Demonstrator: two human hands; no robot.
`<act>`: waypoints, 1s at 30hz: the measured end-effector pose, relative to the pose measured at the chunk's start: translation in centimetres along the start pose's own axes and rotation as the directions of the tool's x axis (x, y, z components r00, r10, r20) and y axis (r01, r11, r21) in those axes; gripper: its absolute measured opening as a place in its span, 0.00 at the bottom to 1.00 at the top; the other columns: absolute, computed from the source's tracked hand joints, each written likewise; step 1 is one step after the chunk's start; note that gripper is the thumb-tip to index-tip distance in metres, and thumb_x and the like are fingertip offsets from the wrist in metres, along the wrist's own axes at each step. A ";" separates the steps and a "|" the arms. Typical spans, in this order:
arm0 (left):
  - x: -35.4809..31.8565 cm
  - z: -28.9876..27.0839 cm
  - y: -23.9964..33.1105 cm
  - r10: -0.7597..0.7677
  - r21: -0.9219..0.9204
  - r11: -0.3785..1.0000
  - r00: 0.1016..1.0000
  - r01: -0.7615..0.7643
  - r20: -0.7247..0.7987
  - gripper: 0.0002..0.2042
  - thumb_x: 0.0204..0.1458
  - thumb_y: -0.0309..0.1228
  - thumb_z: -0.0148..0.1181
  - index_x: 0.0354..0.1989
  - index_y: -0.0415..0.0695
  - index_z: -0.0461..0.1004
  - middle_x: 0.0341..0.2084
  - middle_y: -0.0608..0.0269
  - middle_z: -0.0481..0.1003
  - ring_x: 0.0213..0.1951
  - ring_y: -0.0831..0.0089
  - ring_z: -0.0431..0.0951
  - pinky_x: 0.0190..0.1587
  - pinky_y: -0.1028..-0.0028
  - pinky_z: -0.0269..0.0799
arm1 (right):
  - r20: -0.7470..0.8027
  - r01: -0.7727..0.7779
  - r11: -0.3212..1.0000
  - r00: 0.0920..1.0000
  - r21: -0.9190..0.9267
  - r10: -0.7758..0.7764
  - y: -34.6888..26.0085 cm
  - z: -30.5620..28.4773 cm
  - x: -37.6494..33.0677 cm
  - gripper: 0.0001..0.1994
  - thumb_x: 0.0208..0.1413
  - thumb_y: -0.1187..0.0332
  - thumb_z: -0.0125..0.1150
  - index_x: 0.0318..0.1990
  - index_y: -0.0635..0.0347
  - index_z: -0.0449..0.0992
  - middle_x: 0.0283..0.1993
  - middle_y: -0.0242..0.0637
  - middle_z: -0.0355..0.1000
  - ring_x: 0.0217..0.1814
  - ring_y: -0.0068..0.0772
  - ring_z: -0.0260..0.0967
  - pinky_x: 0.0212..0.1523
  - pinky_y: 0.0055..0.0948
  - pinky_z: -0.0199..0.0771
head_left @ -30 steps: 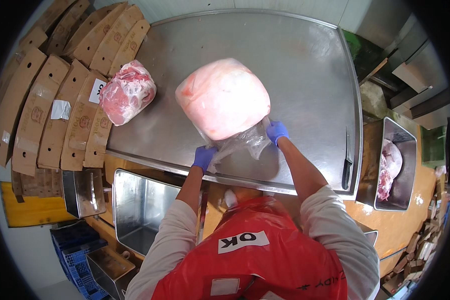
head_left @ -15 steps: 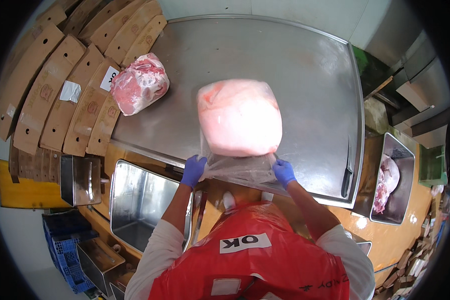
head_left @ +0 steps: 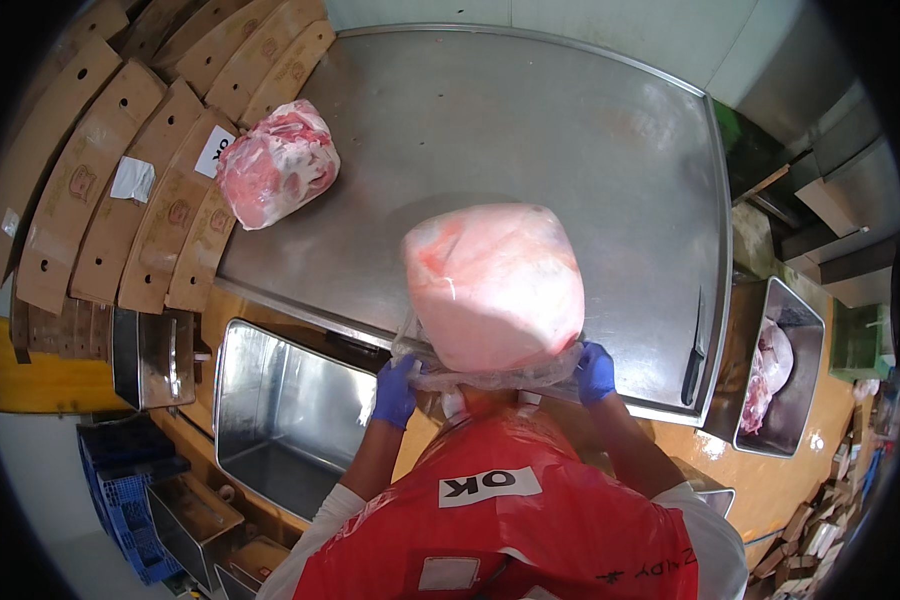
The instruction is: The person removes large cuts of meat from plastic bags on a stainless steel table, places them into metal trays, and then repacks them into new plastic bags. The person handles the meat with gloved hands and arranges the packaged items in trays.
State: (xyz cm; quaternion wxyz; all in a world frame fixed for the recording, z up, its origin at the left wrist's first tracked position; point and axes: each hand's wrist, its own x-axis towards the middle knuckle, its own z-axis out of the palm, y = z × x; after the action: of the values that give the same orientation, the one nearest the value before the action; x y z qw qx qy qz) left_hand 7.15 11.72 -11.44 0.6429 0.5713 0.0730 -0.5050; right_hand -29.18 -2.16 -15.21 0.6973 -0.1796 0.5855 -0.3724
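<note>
A large pale pink block of meat (head_left: 498,285) sits at the near edge of the steel table (head_left: 370,120). Clear plastic film (head_left: 500,378) bunches along its near side. My left hand (head_left: 397,392), in a blue glove, is closed on the film at the block's near left corner. At the near right corner my right hand (head_left: 595,374), gloved the same way, grips the other end of the film. Farther off, at the table's left side, lies a second, redder piece of meat (head_left: 277,165), touching the cardboard boxes.
Cardboard boxes (head_left: 100,200) stand stacked at the left. Below the table's near left edge is a steel tub (head_left: 290,420). A knife (head_left: 692,370) lies near the table's right edge. Another steel bin (head_left: 808,400), at the right, holds meat. Blue crates (head_left: 130,500) sit lower left.
The block has slid toward me, up to the table's near edge. Both hands have come nearer my body, still gripping the film, which is now bunched closer to the block.
</note>
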 end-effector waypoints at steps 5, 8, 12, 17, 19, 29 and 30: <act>3.3 -2.7 -2.6 -0.170 0.241 0.963 0.964 0.118 0.205 0.07 0.59 0.26 0.59 0.44 0.39 0.74 0.32 0.64 0.75 0.32 0.74 0.77 0.38 0.72 0.77 | 0.209 -0.319 0.906 0.941 0.279 0.267 -0.4 1.1 3.9 0.13 0.60 0.68 0.49 0.48 0.61 0.76 0.46 0.40 0.75 0.46 0.42 0.73 0.49 0.43 0.75; 2.8 -1.5 -3.3 -0.271 0.398 0.906 0.921 0.146 0.279 0.13 0.61 0.30 0.57 0.50 0.37 0.75 0.36 0.63 0.78 0.35 0.75 0.77 0.39 0.73 0.76 | 0.055 -0.259 0.964 0.965 0.060 0.256 1.4 -0.1 6.8 0.13 0.57 0.72 0.49 0.47 0.61 0.77 0.44 0.42 0.76 0.46 0.45 0.73 0.51 0.44 0.75; 4.2 -2.4 -4.6 -0.076 0.659 0.641 0.821 -0.394 0.565 0.17 0.61 0.35 0.57 0.54 0.38 0.75 0.39 0.65 0.78 0.35 0.77 0.77 0.39 0.76 0.74 | 0.094 -0.034 0.988 0.994 -0.149 0.048 2.1 0.6 6.9 0.09 0.53 0.78 0.49 0.34 0.62 0.78 0.34 0.43 0.74 0.32 0.42 0.73 0.34 0.42 0.78; 2.7 0.5 -2.9 -0.309 0.631 0.776 0.877 0.009 0.368 0.18 0.60 0.39 0.58 0.53 0.39 0.75 0.39 0.66 0.78 0.34 0.78 0.76 0.36 0.77 0.72 | 0.111 -0.116 0.990 0.986 -0.080 0.125 3.3 -1.0 7.8 0.11 0.52 0.82 0.47 0.36 0.63 0.77 0.33 0.41 0.74 0.31 0.36 0.72 0.31 0.35 0.76; 0.5 1.4 -1.6 -0.341 0.607 0.791 0.883 0.083 0.324 0.17 0.60 0.39 0.59 0.52 0.41 0.76 0.35 0.70 0.75 0.31 0.81 0.72 0.32 0.79 0.68 | 0.153 -0.130 0.986 0.977 -0.107 0.146 2.2 -0.6 6.0 0.11 0.51 0.83 0.47 0.37 0.63 0.77 0.34 0.40 0.74 0.31 0.34 0.72 0.31 0.34 0.75; -8.9 13.4 12.8 0.007 0.518 0.784 0.839 -0.342 0.545 0.10 0.64 0.35 0.51 0.40 0.45 0.77 0.23 0.76 0.69 0.24 0.85 0.67 0.27 0.81 0.63 | 0.526 -0.082 0.980 0.850 0.180 -0.026 -16.0 5.1 -5.6 0.15 0.62 0.66 0.52 0.53 0.60 0.75 0.40 0.35 0.76 0.35 0.27 0.75 0.34 0.27 0.78; -8.4 15.4 13.4 -0.009 0.273 0.956 0.917 -0.109 0.399 0.10 0.64 0.35 0.52 0.41 0.45 0.77 0.22 0.76 0.68 0.22 0.85 0.66 0.26 0.82 0.62 | 0.464 -0.073 0.982 0.886 0.175 -0.017 -18.7 7.6 -7.7 0.15 0.62 0.64 0.54 0.52 0.60 0.76 0.40 0.34 0.76 0.33 0.26 0.74 0.30 0.27 0.77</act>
State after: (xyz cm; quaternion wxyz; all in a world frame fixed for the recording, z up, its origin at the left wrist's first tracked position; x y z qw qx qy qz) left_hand 5.52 1.86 8.20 0.5666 0.5467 -0.1480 -0.5985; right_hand -28.04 -10.24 4.83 0.8359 -0.1879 0.3671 -0.3621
